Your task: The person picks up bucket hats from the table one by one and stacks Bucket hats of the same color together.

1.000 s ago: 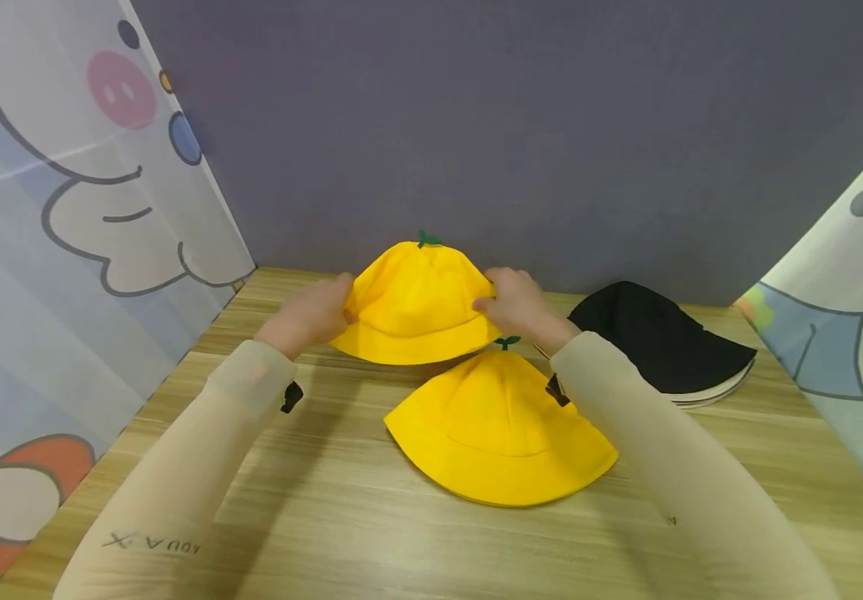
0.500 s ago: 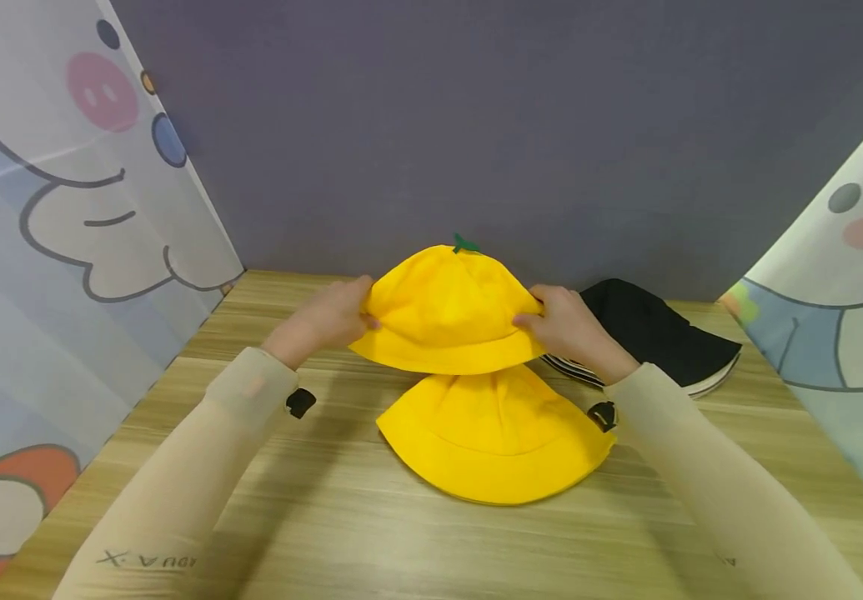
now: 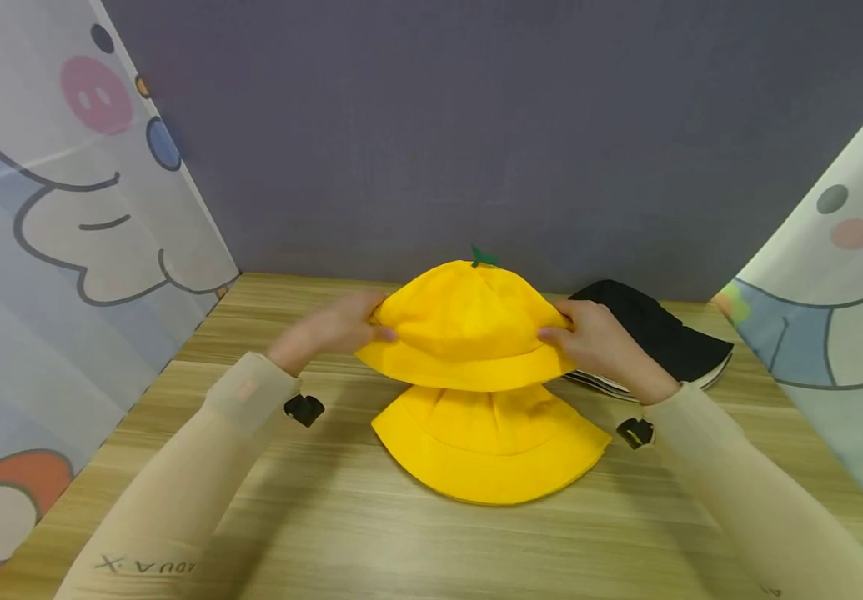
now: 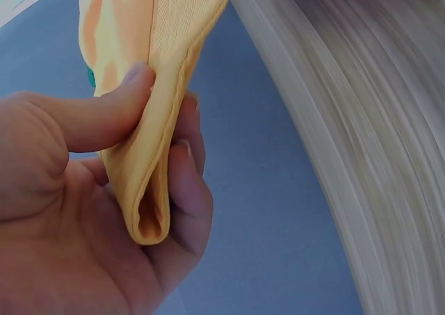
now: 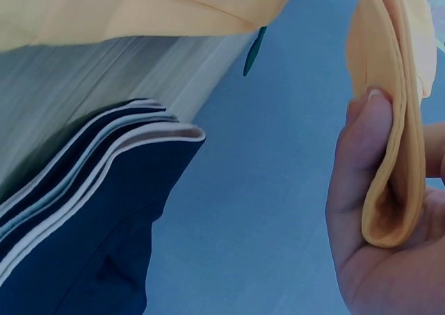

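A yellow bucket hat with a green sprout on its crown is held up between both hands. My left hand pinches its left side, thumb in front and fingers behind; the left wrist view shows the folded brim in that grip. On the opposite side my right hand pinches the brim the same way. Below and nearer lies a second yellow bucket hat on the table, its top hidden behind the held one. Whether the two hats touch I cannot tell.
Black hats with white edges lie stacked at the back right, partly behind my right hand. The wooden table ends at a grey back wall. Cartoon-printed panels stand at both sides.
Both hands have carried the held yellow hat to the right and slightly down, over the top of the lying yellow hat. The view has also shifted a little.
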The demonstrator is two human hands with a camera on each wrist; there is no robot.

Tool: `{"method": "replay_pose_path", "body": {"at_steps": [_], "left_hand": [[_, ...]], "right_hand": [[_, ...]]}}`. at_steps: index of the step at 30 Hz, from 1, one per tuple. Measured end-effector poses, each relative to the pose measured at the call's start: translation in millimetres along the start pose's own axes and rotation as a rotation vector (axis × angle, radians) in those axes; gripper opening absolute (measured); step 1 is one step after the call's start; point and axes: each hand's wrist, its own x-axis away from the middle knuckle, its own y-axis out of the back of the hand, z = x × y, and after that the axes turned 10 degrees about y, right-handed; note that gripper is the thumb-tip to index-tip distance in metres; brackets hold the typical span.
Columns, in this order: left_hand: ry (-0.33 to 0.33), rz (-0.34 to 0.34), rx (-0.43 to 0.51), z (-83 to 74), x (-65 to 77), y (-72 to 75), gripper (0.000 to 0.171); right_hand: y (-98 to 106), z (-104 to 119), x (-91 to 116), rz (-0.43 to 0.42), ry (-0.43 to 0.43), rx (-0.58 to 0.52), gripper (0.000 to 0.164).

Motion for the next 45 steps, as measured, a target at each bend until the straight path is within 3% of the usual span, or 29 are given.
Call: {"method": "replay_pose_path", "body": {"at_steps": [10, 18, 25, 34, 40, 45], "left_hand": [[-0.074, 0.080, 0.007, -8.0, 5.7, -6.8, 0.024], [-0.120, 0.206, 0.044, -6.8, 6.9, -9.5, 0.021], [-0.113, 0.315, 0.158, -2.4, 8.1, -21.5, 0.020], [-0.103, 0.341, 0.163, 3.8, 12.3, -38.5, 0.019], [-0.135, 0.364, 0.174, 6.0, 16.8, -40.9, 0.019], [-0.141, 0.385, 0.170, 6.4, 21.1, -44.1, 0.020]], "right_hand": [[5, -9, 25, 0.026, 0.047, 0.006, 0.029], [6, -8, 38, 0.059, 0.044, -0.014, 0.030], [5, -14, 48, 0.116, 0.042, -0.068, 0.028], [-3, -19, 60, 0.200, 0.023, -0.153, 0.022], [-4, -16, 66, 0.254, -0.002, -0.259, 0.023], [-5, -15, 69, 0.289, -0.005, -0.272, 0.024]]}}
